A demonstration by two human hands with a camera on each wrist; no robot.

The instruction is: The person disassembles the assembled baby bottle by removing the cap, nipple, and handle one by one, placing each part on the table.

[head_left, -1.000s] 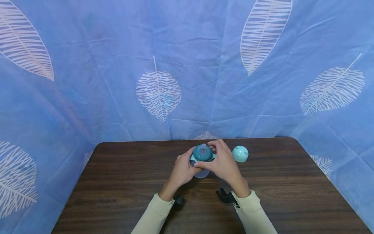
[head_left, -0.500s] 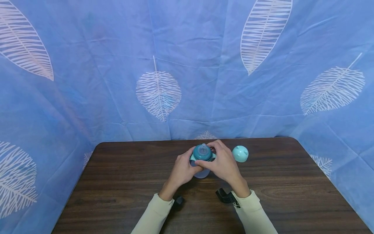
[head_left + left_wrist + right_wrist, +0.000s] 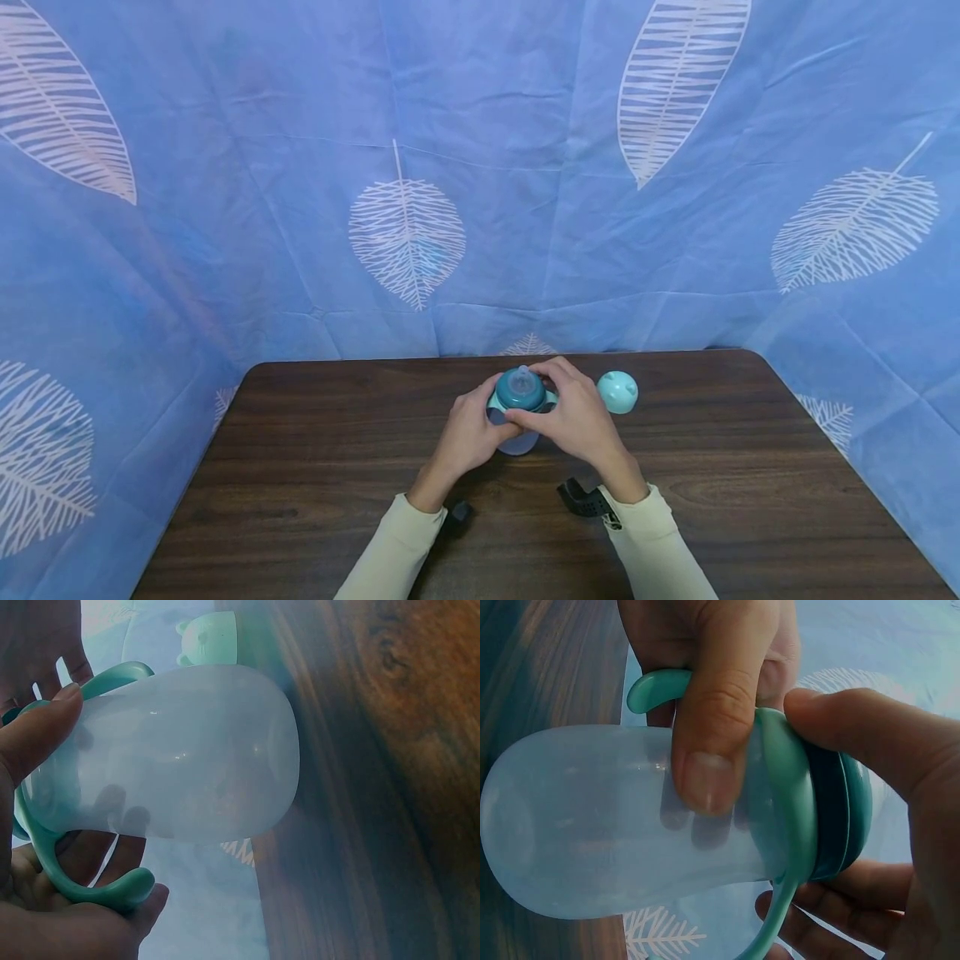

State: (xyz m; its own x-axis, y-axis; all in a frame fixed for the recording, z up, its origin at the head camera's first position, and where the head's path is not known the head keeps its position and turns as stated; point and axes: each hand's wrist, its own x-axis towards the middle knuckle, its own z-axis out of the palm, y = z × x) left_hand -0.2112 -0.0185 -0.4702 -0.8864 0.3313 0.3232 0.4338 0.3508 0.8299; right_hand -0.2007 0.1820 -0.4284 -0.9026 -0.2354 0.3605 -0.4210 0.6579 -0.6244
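A translucent bottle (image 3: 187, 750) is being held upright just right of the lower centre of the head view — whether its base is being borne by the table (image 3: 337, 475) cannot be told. Its body is being gripped by the left hand (image 3: 466, 433), the thumb being pressed across one side and the fingers being glimpsed through the wall. The teal collar (image 3: 841, 825) is being held by the right hand (image 3: 576, 417) between thumb and fingers. Near that hand — towards the right of the frame — a mint cap (image 3: 618, 392) is being supported by the table.
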